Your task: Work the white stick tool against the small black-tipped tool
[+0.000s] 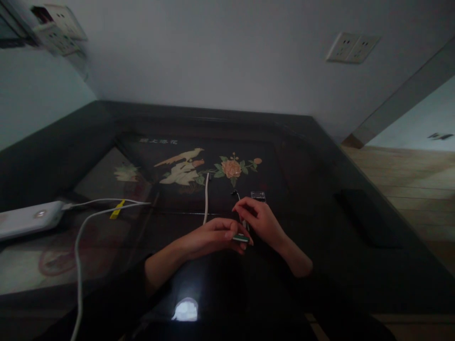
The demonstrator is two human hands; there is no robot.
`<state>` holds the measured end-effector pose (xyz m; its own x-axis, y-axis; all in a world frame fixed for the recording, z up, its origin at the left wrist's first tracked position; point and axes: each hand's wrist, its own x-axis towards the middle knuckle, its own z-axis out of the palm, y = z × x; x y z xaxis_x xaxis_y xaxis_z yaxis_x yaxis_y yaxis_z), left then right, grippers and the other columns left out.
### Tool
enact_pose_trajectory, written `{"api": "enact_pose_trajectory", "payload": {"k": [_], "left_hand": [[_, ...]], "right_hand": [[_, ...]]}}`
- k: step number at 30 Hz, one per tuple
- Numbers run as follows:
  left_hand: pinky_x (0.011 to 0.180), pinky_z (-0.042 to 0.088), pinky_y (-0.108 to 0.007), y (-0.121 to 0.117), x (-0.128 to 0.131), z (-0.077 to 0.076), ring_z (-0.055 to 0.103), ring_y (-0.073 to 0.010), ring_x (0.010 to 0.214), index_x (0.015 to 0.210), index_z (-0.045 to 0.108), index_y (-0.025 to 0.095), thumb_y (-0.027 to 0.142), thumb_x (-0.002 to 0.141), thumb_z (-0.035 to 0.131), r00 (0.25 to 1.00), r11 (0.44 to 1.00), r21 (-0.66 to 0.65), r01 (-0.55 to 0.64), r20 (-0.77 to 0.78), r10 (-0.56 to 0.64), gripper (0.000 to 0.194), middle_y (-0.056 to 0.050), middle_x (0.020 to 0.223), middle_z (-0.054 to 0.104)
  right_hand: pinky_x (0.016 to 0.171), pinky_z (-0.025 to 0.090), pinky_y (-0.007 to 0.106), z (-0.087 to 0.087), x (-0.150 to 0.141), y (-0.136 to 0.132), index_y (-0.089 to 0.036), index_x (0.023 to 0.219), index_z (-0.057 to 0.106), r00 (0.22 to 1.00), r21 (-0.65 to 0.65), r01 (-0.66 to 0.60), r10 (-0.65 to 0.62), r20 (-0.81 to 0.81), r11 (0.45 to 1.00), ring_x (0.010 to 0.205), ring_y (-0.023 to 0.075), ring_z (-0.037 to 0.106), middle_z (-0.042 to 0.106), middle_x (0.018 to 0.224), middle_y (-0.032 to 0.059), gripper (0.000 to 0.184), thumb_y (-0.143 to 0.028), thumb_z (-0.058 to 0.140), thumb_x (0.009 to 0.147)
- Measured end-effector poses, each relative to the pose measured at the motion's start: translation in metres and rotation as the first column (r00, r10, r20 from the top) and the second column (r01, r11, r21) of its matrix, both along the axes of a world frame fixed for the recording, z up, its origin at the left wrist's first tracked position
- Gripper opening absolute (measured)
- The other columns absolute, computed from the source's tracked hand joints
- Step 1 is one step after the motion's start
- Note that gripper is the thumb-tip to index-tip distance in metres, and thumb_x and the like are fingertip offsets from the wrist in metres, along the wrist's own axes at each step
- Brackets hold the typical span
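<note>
My left hand (216, 237) is closed on a small flat green piece with a pale edge (241, 238), pinched between thumb and fingers; its kind is unclear. Just to the right, my right hand (261, 220) has thumb and index finger together at a thin pale wire with a dark tip (234, 192). Below those fingers, a small light-coloured part is mostly hidden. A thick white cable (206, 199) runs from behind my left hand to a dark end on the tabletop. Behind my right hand stands a small clear box (258, 195), partly covered.
On the left of the glossy black table (302, 137) lies a white power bank (31, 220) with a white cable (78, 265) carrying a yellow tag (117, 210). A dark flat object (366, 218) lies on the right. Wall sockets (352, 47) are behind.
</note>
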<state>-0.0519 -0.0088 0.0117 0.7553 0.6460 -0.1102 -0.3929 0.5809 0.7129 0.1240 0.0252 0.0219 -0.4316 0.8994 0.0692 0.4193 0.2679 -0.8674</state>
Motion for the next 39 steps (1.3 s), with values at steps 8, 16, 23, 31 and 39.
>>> {"api": "enact_pose_trajectory", "payload": {"k": [8, 16, 23, 31, 39], "left_hand": [[0.081, 0.046, -0.031, -0.003, -0.002, 0.002, 0.065, -0.0212, 0.089, 0.070, 0.056, 0.013, 0.039, 0.074, 0.076, 0.978, 0.968, 0.149, 0.200, 0.033, -0.207, 0.033, -0.011, 0.092, 0.069], [0.089, 0.043, -0.034, -0.002, -0.003, 0.001, 0.065, -0.0212, 0.093, 0.074, 0.057, 0.015, 0.036, 0.074, 0.076, 0.937, 0.921, 0.186, 0.343, 0.001, -0.349, 0.028, -0.010, 0.097, 0.069], [0.089, 0.044, -0.033, -0.002, -0.002, 0.004, 0.064, -0.0207, 0.095, 0.073, 0.058, 0.015, 0.037, 0.073, 0.077, 0.937, 0.919, 0.188, 0.346, -0.032, -0.347, 0.029, -0.009, 0.096, 0.069], [0.078, 0.049, -0.031, 0.019, -0.008, -0.006, 0.064, -0.0169, 0.082, 0.077, 0.059, 0.013, 0.032, 0.074, 0.077, 0.998, 0.989, 0.138, -0.060, -0.025, 0.064, 0.027, -0.012, 0.102, 0.067], [0.068, 0.052, -0.024, 0.058, 0.012, -0.018, 0.060, -0.0105, 0.071, 0.078, 0.059, 0.017, 0.030, 0.067, 0.079, 0.701, 0.701, -0.051, -0.711, 0.025, 0.713, 0.027, -0.004, 0.094, 0.070]], "right_hand": [[0.067, 0.044, 0.027, 0.013, -0.056, 0.019, -0.019, 0.099, 0.060, 0.918, 0.117, -0.115, 0.060, 0.393, 0.986, 0.074, 0.0159, 0.063, 0.068, 0.083, 0.0025, 0.012, -0.023, 0.060, 0.088], [0.073, 0.051, 0.039, 0.004, -0.101, 0.023, -0.016, 0.115, 0.050, 0.763, 0.133, -0.084, -0.022, 0.646, 0.988, 0.088, 0.0298, 0.071, 0.072, 0.097, 0.0155, 0.027, -0.028, 0.054, 0.091], [0.076, 0.051, 0.041, 0.011, -0.096, 0.028, -0.017, 0.117, 0.050, 0.776, 0.121, 0.003, -0.079, 0.626, 0.993, 0.089, 0.0301, 0.071, 0.072, 0.096, 0.0167, 0.028, -0.014, 0.047, 0.090], [0.056, 0.054, 0.026, 0.024, 0.001, 0.029, -0.023, 0.145, 0.022, 0.983, -0.029, 0.127, -0.122, 0.140, 0.991, 0.060, 0.0115, 0.065, 0.063, 0.101, 0.0064, 0.059, -0.016, 0.045, 0.091], [0.037, 0.031, 0.016, 0.006, 0.059, 0.005, -0.024, 0.137, 0.049, 0.917, -0.334, 0.221, -0.312, -0.248, 0.916, 0.048, 0.0049, 0.040, 0.055, 0.077, -0.0013, 0.050, -0.018, 0.051, 0.087]]}}
